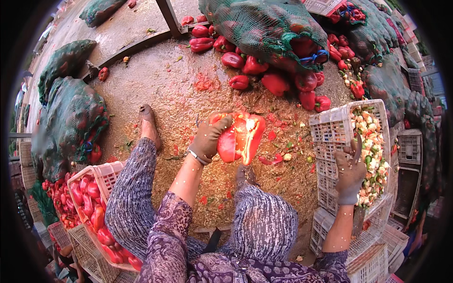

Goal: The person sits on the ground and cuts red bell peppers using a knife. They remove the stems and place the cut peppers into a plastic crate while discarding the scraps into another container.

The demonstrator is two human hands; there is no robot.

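My left hand point(208, 137), in a brown glove dotted with seeds, grips a red bell pepper point(228, 143) in front of my knees. The pepper is cut open; its pale ribs and hollow inside face right. Over on the right, my gloved right hand point(348, 178) is closed around a knife with a curved blade point(359, 145); most of its handle is hidden by the fingers. That hand is above the edge of a white plastic crate point(327, 152). Pepper cores point(371, 155) with green stems and pale seed clusters fill the crate.
Red peppers point(274, 84) spill from a green mesh sack point(262, 32) ahead. More filled sacks point(72, 123) stand at left. A crate of red peppers point(106, 173) sits beside my left leg. Seeds and scraps cover the wet floor point(170, 198). A metal frame post point(169, 17) rises ahead.
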